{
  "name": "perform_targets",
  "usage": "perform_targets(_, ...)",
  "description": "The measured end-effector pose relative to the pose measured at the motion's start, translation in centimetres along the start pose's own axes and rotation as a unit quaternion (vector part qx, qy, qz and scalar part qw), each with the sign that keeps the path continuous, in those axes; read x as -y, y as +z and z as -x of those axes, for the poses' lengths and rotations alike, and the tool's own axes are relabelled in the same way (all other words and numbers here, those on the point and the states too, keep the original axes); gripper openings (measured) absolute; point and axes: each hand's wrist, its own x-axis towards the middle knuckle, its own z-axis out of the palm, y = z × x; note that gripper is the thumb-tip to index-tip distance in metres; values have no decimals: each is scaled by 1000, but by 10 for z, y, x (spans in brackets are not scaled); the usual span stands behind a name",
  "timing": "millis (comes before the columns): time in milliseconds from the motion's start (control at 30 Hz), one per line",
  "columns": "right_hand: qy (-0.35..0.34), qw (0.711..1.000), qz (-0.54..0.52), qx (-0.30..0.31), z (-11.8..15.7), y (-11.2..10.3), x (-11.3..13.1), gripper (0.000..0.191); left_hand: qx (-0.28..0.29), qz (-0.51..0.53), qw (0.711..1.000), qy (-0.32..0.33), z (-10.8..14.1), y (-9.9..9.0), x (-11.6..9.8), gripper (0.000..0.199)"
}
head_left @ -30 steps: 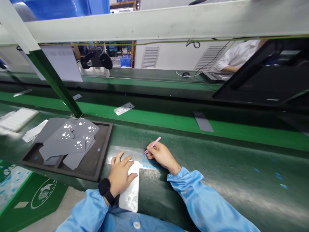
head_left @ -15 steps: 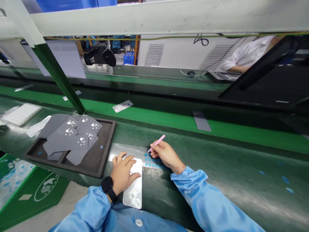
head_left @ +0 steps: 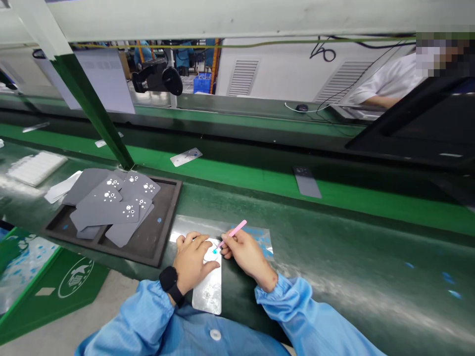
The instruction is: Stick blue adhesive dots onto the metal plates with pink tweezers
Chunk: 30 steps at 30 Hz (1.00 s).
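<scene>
A silvery white plate (head_left: 208,294) lies on the green bench near its front edge. My left hand (head_left: 192,260), with a black watch on the wrist, rests with spread fingers over the plate's upper left part. Pink tweezers (head_left: 237,228) are pinched in my right hand (head_left: 245,254). Their tip touches or nearly touches a small blue dot (head_left: 214,251) on the upper part of the plate. Behind and partly under my right hand is a clear sheet (head_left: 267,242) bearing blue dots.
At the left, a dark tray (head_left: 159,247) holds several grey plates (head_left: 111,212). White sheets (head_left: 63,188) lie beside it. A green bin (head_left: 77,282) stands lower left. Two plates (head_left: 186,157) (head_left: 307,182) lie on the green belt. A white-sleeved person (head_left: 389,81) is across at the right.
My right hand and the tweezers have moved left from the dotted sheet to the plate. A blue dot now shows on the plate near the tip. My left hand stays on the plate.
</scene>
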Motion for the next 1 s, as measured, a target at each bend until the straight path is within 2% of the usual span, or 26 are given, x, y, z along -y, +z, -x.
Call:
perform_targets(533,1,999,38,-19,3,3,1,14,-4,3,1000,-3,0,1,0,28)
perform_targets(1000,-14,997,66,-28,6,5,2,13,-19,-20,1000,8,2,2,0,31)
